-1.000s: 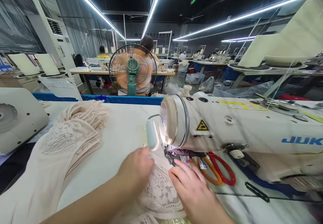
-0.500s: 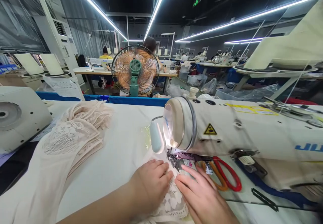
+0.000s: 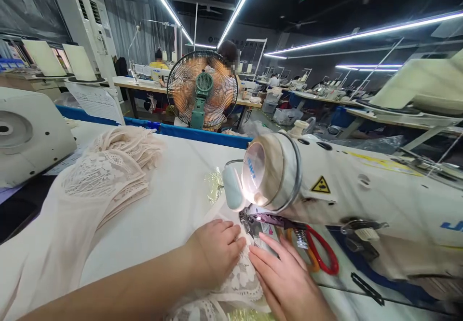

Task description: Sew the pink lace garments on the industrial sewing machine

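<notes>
Pale pink lace fabric (image 3: 244, 275) lies under the presser foot (image 3: 246, 220) of a white sewing machine (image 3: 311, 166). My left hand (image 3: 219, 251) rests on the lace, fingers together, lightly bent and pressed down. On the lace's right edge is my right hand (image 3: 285, 272), its fingers stretched towards the foot. Both hands are open, though their thumbs and undersides are hidden. A lit lamp head (image 3: 233, 188) sits beside the needle area. Red-handled scissors (image 3: 331, 258) lie under the machine arm, right of my right hand, with an orange handle (image 3: 314, 258) beside them.
Stacked lace garment pieces (image 3: 112, 176) lie on the white table (image 3: 173, 166) at left, by another machine (image 3: 32, 135). Black tweezers (image 3: 367, 288) lie at right. A blue rail (image 3: 202, 133) edges the table, with a large fan (image 3: 202, 89) and a person (image 3: 228, 53) beyond.
The head view has shifted and tilted, so the machine appears farther right. Both hands stay on the lace by the foot, and more of its lower folds show at the front.
</notes>
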Action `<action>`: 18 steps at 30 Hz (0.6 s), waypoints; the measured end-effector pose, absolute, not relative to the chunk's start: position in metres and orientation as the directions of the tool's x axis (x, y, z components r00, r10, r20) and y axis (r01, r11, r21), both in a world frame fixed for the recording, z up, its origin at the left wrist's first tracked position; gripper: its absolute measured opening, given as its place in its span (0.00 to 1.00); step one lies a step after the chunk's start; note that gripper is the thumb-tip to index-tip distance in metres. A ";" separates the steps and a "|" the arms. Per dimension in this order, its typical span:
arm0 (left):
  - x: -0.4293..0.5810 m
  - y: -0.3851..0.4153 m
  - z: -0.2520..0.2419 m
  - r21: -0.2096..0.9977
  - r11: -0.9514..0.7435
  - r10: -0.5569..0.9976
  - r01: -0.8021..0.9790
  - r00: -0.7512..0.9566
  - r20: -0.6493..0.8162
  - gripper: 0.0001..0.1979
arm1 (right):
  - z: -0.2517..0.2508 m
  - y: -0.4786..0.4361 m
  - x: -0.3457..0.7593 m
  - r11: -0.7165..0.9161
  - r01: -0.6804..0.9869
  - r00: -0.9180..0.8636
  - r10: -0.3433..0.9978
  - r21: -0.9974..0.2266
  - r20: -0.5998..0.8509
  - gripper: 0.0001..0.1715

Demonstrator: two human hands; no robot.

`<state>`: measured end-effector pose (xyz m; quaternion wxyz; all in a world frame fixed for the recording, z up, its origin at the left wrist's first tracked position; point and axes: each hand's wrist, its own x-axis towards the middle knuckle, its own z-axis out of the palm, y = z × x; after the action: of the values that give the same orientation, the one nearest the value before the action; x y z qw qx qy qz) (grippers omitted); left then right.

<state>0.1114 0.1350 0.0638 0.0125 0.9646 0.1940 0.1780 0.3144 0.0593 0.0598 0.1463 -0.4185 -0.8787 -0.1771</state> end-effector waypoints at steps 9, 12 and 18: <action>0.113 0.139 0.059 0.074 -0.920 0.385 0.386 0.846 0.369 0.17 | 0.061 0.058 0.313 0.594 0.783 -0.607 0.662 0.187 0.439 0.19; 0.112 0.141 0.059 0.074 -0.921 0.381 0.381 0.851 0.360 0.17 | 0.060 0.059 0.313 0.596 0.772 -0.628 0.657 0.223 0.418 0.19; 0.111 0.144 0.060 0.081 -0.922 0.383 0.379 0.855 0.350 0.17 | 0.060 0.059 0.314 0.617 0.748 -0.654 0.620 0.244 0.434 0.20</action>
<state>0.1111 0.1439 0.0602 0.0047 0.9631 0.1978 0.1825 0.3136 0.0593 0.0604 0.1551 -0.3862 -0.8857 -0.2056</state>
